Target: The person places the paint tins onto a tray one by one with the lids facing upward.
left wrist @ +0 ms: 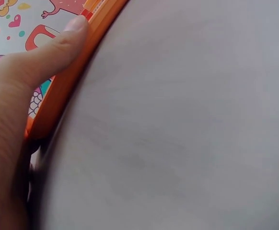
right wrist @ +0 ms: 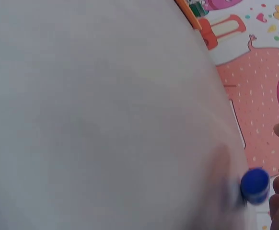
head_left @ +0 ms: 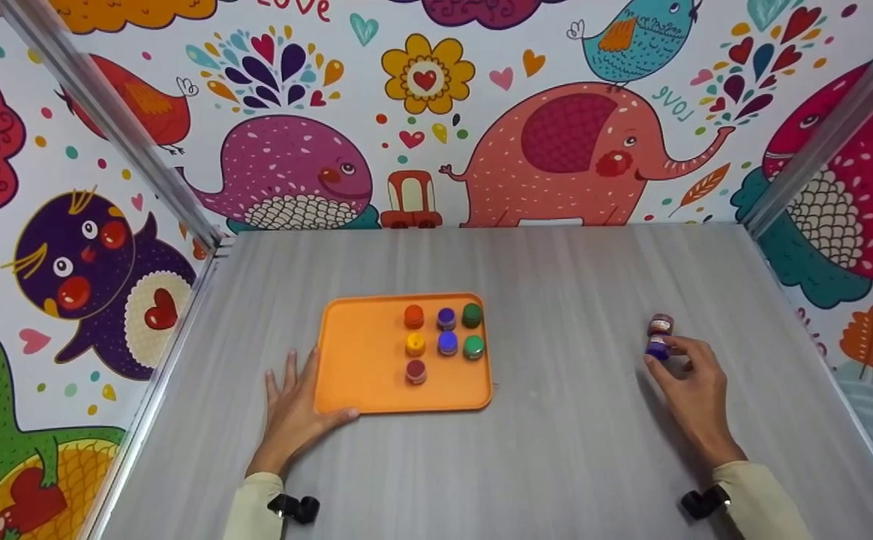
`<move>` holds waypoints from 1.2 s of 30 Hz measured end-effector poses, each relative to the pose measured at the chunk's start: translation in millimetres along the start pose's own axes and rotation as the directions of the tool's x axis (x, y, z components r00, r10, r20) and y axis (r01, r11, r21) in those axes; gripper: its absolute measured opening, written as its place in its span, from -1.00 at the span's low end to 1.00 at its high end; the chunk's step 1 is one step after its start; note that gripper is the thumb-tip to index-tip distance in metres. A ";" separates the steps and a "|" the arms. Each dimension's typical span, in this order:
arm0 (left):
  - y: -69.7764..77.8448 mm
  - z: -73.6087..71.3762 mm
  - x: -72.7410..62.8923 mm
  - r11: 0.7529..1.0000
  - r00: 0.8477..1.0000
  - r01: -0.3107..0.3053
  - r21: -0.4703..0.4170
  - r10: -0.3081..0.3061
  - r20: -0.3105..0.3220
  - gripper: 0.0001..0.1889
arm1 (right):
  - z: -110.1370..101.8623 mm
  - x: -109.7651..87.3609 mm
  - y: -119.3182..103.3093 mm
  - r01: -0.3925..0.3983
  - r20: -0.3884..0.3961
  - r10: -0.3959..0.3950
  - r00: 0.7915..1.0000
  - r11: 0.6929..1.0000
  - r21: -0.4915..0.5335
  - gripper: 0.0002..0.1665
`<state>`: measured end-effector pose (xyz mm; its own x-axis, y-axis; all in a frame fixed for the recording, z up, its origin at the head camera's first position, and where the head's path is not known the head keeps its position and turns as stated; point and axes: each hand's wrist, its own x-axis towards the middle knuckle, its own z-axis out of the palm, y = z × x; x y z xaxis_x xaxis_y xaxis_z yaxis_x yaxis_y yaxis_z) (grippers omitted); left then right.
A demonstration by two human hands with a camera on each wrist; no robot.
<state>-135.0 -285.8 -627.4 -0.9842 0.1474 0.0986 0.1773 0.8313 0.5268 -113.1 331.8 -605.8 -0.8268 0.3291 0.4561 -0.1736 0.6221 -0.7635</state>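
Observation:
My left hand [head_left: 294, 409] rests at the left edge of an orange tray [head_left: 361, 352], its thumb on the near rim and its other fingers spread along the side. On the tray stand several small paint jars, among them a red jar [head_left: 414, 316], a yellow jar [head_left: 415, 344] and a dark red jar [head_left: 415, 372]. Off to the right, my right hand [head_left: 695, 394] reaches over a blue paint jar [head_left: 658, 349], thumb and index finger parted around it. The right wrist view shows space between the thumb and the blue lid [right wrist: 255, 181]. A reddish jar [head_left: 660, 323] sits just behind the blue one.
Purple-blue jars [head_left: 447, 343] and green jars [head_left: 472, 346] occupy the tray's right side. The grey table [head_left: 556, 420] runs between the tray and the right hand. Cartoon-printed walls [head_left: 421, 150] with metal posts [head_left: 826, 135] enclose it at the back and sides.

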 end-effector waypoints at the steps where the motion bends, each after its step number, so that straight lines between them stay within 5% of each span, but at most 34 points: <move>1: -0.2 0.0 -0.2 1.000 1.000 -0.001 -0.001 0.001 -0.001 0.46 | -1.2 0.7 2.2 -0.016 0.002 0.016 1.000 1.000 -0.015 -0.53; 8: 0.4 -1.1 -2.4 0.999 1.000 0.000 -0.037 0.000 -0.005 0.44 | -3.4 1.7 9.6 -0.173 0.078 0.181 0.980 0.980 -0.093 -0.36; 19: 0.6 -1.2 -0.3 0.999 1.000 0.012 -0.041 -0.012 0.005 0.44 | 3.3 6.0 10.8 -0.255 0.092 0.276 0.957 0.948 -0.191 -0.15; 24: 0.1 -1.0 -1.8 0.999 1.000 0.015 -0.044 -0.015 0.009 0.45 | 7.4 8.4 10.4 -0.232 0.092 0.260 0.961 0.942 -0.241 -0.11; 36: 1.4 -1.7 -0.8 0.999 1.000 0.017 -0.030 -0.016 0.005 0.45 | 8.0 7.9 13.3 -0.137 0.066 0.158 0.985 0.957 -0.254 -0.36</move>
<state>-133.9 -285.7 -625.3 -0.9869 0.1365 0.0854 0.1609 0.8174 0.5531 -126.2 336.9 -616.0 -0.8773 0.3757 0.2985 0.0827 0.7311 -0.6772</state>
